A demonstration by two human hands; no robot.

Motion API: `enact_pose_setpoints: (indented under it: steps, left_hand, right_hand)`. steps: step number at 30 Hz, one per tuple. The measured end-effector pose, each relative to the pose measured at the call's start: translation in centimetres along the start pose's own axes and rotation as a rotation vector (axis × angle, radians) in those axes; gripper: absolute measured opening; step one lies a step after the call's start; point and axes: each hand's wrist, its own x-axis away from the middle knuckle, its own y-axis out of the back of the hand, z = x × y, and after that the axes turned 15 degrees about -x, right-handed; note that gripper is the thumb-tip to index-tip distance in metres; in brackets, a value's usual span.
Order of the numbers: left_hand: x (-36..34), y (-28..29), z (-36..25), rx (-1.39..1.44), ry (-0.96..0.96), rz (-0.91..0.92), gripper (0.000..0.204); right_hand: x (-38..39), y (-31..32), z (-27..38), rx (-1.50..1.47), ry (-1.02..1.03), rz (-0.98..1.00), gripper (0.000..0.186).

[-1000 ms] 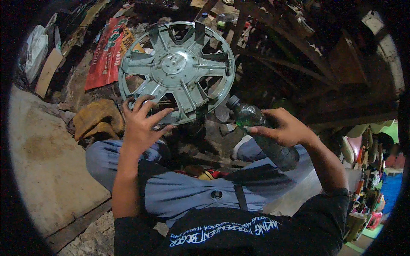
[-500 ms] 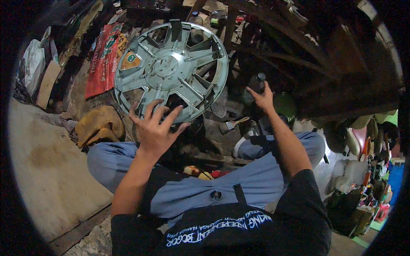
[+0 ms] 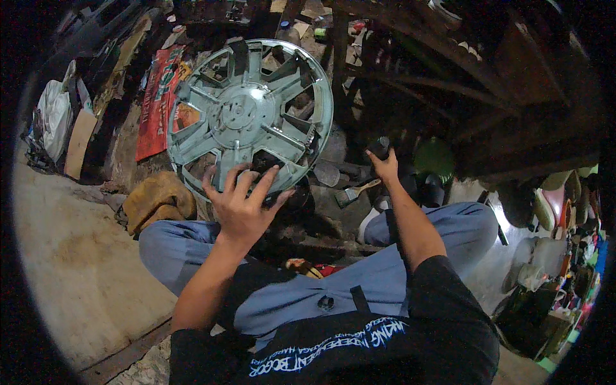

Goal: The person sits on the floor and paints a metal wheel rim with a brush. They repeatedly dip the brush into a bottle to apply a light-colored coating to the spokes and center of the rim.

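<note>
A pale grey-green plastic wheel cover (image 3: 239,131) with wide spokes lies before me, its clipped inner side facing up. My left hand (image 3: 242,204) has its fingers spread and hooked over the cover's near rim, the thumb lying along the outside. Off to the right, my right hand (image 3: 387,168) is closed round the upper part of a dark bottle (image 3: 380,148); the bottle's lower part is lost in shadow. A paintbrush (image 3: 357,192) with a wooden handle lies on the ground, left of my right hand.
A crumpled brown cloth (image 3: 154,204) sits beside my left knee. Behind it lies a red printed sheet (image 3: 154,109). Dark wooden beams (image 3: 443,93) stand at the far right, with a dark green rounded object (image 3: 434,159) below. A capped bottle (image 3: 288,32) stands beyond the cover.
My right hand has lowered the bottle toward me. The wheel cover has shifted slightly left against my left hand, which stays at its near rim. The whole view has moved a little.
</note>
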Motion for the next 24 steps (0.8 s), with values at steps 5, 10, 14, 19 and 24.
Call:
enact_pose_setpoints:
  steps: [5,10,14,19,24]
  left_hand:
    - [-0.5,-0.2,-0.7,-0.005,0.003,0.005,0.046]
    - [0.1,0.2,-0.3,-0.033,0.014,0.046,0.049]
    - [-0.1,0.0,-0.8,-0.018,-0.006,0.053,0.052]
    - [0.1,-0.3,-0.9,-0.032,-0.033,0.085,0.054]
    - [0.7,-0.6,-1.0,-0.044,-0.041,0.124,0.054]
  right_hand:
    - [0.1,1.1,-3.0,0.092,0.088,-0.030,0.069]
    - [6.3,2.3,-4.9,0.364,-0.052,-0.082,0.064]
    - [7.4,4.2,-4.9,0.739,0.168,0.604,0.061]
    - [7.3,1.6,-5.2,0.986,0.361,0.826,0.058]
    - [7.1,1.0,-5.5,1.090,0.360,0.861,0.044]
